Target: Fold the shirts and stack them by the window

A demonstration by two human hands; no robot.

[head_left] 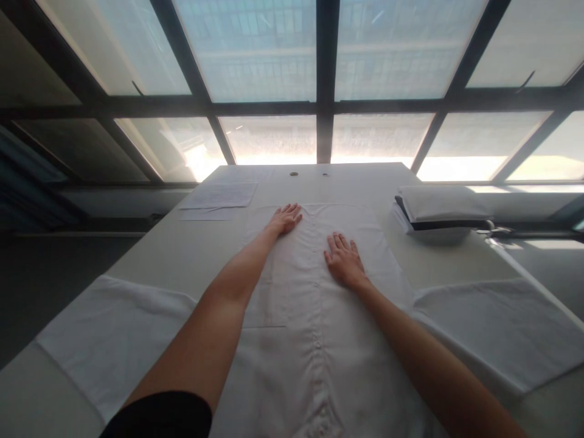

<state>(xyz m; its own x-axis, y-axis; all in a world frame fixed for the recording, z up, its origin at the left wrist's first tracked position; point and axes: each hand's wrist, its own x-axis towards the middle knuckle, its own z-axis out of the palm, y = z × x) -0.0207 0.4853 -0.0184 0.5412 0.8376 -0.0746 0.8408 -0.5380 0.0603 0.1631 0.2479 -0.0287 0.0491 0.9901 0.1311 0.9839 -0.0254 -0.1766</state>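
Note:
A white button-front shirt [292, 359] lies spread on the table, its hem at the far end and its collar nearest me. One short sleeve reaches out to each side, and a chest pocket shows left of the button strip. My left hand [286, 219] rests flat on the cloth close to the far hem, left of the buttons, with its fingers stretched out. Nearer to me, my right hand [344, 260] lies flat on the right front panel, fingers slightly spread. Neither hand grips anything.
Beneath the shirt is a white table [182, 255] with small round holes near its far edge. Paper sheets [219, 196] lie at the back left. A stack of folded white and black cloth [444, 210] sits at the right edge. Large dark-framed windows [326, 73] stand behind.

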